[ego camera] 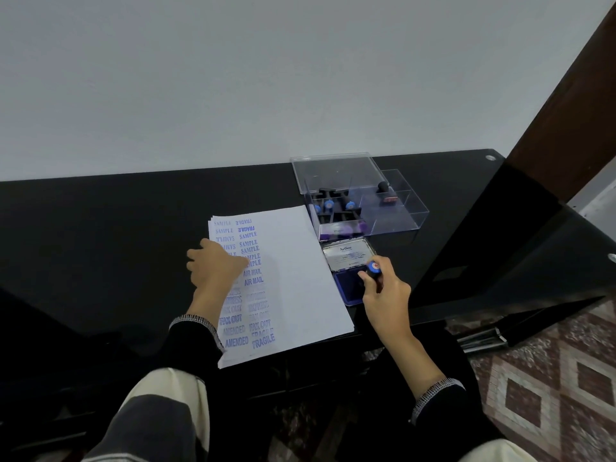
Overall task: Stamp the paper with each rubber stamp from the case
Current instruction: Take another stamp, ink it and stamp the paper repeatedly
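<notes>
Your right hand [383, 291] grips a stamp [372, 270] pressed on the ink pad [350, 288]: you are inking. Your left hand [213, 265], fingers flat, holds the paper [300, 261] on the counter [100, 228]. Next, carry the stamp to a blank part, press straight.

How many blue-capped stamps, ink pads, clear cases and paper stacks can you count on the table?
Blue-capped stamps: 4, three in the case, one gripped by the right hand at
Ink pads: 1
Clear cases: 1
Paper stacks: 1
Total: 7
</notes>
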A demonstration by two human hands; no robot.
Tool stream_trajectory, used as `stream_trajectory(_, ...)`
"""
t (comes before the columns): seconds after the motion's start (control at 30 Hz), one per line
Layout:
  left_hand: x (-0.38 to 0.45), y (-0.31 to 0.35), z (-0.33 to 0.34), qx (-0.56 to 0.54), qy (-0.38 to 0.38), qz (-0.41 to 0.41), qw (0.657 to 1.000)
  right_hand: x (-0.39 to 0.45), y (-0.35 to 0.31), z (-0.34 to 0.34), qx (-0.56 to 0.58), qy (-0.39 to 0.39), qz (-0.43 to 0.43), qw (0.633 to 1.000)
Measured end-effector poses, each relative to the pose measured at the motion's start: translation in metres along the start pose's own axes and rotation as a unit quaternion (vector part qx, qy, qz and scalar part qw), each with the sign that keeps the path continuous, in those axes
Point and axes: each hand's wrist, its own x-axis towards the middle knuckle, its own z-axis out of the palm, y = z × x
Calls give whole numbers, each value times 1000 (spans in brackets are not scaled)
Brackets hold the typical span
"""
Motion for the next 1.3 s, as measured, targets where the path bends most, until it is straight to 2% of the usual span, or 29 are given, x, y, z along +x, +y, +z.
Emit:
stream_trajectory(0.13,4,-3,2,-15,-13,15,1000,-1,0,0,-3,3,-4,1000)
stream_trajectory(0.43,-11,-15,7,-6,24,84,996,-4,-4,0,3,13,-2,1000)
stream_trajectory(0.63,-17,-26,5,-29,17,96,995,5,-16,4,-7,-31,30,999)
stream_trajectory(0.73,-20,-32,4,-15,28,95,995,5,-48,21,43,-24,1,999)
stream_trajectory(0.83,-22,-40,1,0,56,94,994,7,-76,51,138,-61,-5,989)
stream_trajectory(1.03,-15,-55,-10,68,114,87,987,19,-101,105,242,-105,46,963)
stream_trajectory(1.1,-6,-57,-14,49,131,119,983,27,-105,116,258,-104,69,958)
stream_trajectory(1.17,7,-59,-17,9,127,186,974,39,-105,127,253,-107,71,959)
stream_trajectory(1.3,27,-56,-17,-41,57,263,962,64,-108,146,222,-101,53,968)
